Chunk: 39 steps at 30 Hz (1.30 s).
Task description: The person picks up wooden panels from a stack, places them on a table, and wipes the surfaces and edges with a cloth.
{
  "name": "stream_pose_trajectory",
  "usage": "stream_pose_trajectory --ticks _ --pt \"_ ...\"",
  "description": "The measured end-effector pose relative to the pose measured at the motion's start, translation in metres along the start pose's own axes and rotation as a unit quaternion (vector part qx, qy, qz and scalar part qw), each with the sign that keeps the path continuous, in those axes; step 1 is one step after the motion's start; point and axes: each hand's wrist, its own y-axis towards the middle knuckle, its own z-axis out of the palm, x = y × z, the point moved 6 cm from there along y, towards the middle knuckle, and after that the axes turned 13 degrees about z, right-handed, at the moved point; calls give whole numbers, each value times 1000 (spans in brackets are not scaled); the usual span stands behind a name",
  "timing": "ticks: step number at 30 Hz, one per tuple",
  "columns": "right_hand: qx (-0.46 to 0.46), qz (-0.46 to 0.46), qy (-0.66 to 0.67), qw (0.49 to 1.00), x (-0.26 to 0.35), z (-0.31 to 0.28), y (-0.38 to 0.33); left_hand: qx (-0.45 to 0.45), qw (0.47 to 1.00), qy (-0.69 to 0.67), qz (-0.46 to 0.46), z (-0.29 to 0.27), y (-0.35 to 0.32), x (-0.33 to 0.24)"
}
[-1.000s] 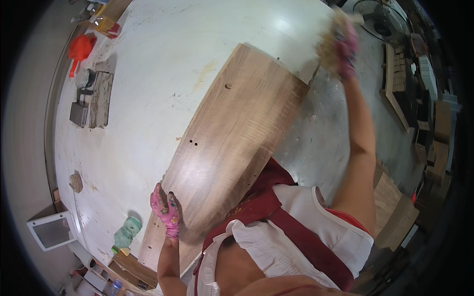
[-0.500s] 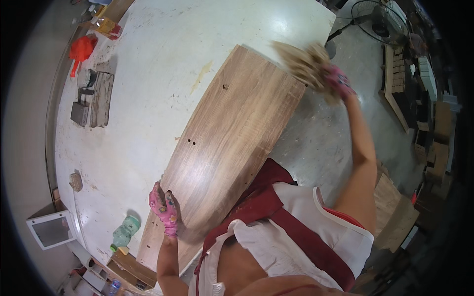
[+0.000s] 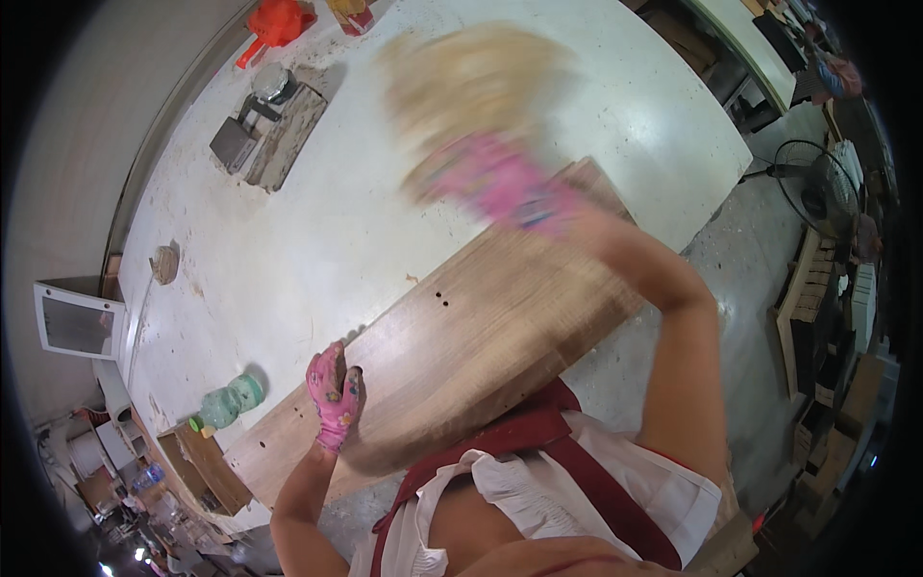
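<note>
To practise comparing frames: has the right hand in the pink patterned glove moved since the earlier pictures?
Yes: the pink-gloved right hand moved leftward, away from the round black caged fan.

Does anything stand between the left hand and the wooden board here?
Nothing visible but its pink glove: the left hand touches the wooden board by its long edge. The blurred tan bundle in the right hand is well clear of that spot.

Green bottle on white table; orange-red bag near far edge; black fan at right.
</note>
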Motion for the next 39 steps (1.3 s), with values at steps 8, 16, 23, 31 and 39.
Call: stream_pose_trajectory --ticks 8,16,23,31,39 --pt "352 62 185 916 -3 149 88 41 999 25 -4 -3 21 -13" --pt "-166 429 -278 843 -381 -37 0 9 997 -58 -59 10 11 -2" --pt "-235 735 -295 563 -327 -198 -363 -36 988 -127 -74 9 13 -14" --pt "-471 819 229 234 -139 -123 -768 -15 1000 -13 -7 -2 16 -18" --pt "-445 766 69 458 -155 -139 -711 2 999 -43 -19 -14 10 -15"
